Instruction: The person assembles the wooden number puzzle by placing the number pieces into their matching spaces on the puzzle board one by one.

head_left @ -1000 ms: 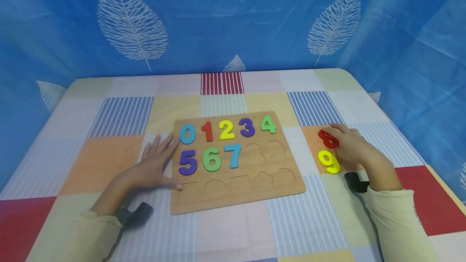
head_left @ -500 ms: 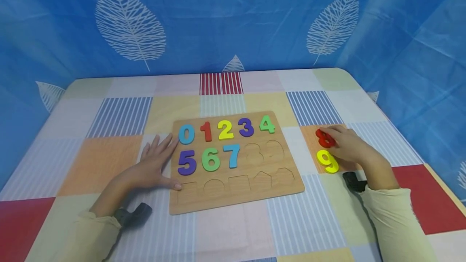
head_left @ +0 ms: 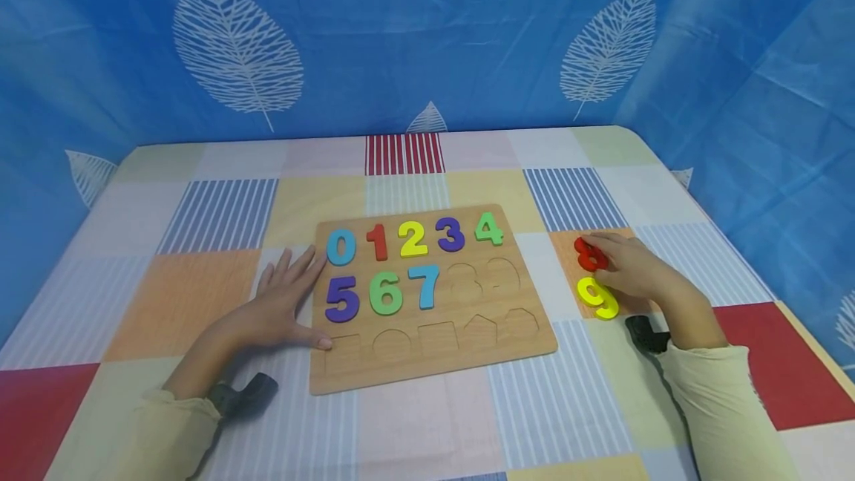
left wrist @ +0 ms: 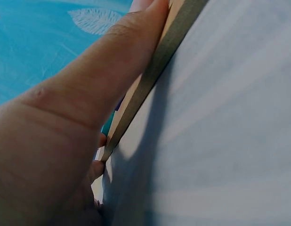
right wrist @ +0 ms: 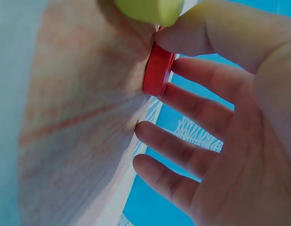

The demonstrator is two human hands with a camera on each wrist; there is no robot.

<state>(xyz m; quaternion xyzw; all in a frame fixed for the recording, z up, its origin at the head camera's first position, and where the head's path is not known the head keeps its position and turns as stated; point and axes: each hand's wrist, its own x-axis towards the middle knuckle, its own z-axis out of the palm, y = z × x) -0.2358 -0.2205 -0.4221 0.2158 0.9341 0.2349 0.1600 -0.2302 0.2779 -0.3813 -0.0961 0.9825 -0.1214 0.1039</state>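
Note:
A wooden number board (head_left: 427, 373) lies on the table, with the coloured numbers 0 to 7 sitting in its upper two rows. My left hand (head_left: 283, 310) rests at the board's left edge, fingers extended and thumb on the lower left part. In the left wrist view the thumb (left wrist: 112, 56) lies along the board's edge (left wrist: 141, 89). Right of the board, my right hand (head_left: 631, 266) pinches a red number 8 (head_left: 591, 254) at table level. The right wrist view shows the red 8 (right wrist: 158, 70) between thumb and fingers. Just in front lies a yellow number 9 (head_left: 597, 298).
Outlined recesses (head_left: 439, 336) show along the board's bottom row, and two more follow the blue 7 (head_left: 424, 284). A patchwork cloth (head_left: 427, 429) covers the table. Blue leaf-patterned fabric (head_left: 427, 36) hangs behind and at the sides. Dark wrist devices (head_left: 648, 334) sit by both sleeves.
My right hand has shifted slightly left, and the red 8 has slid left with it. The left hand and the board stay put.

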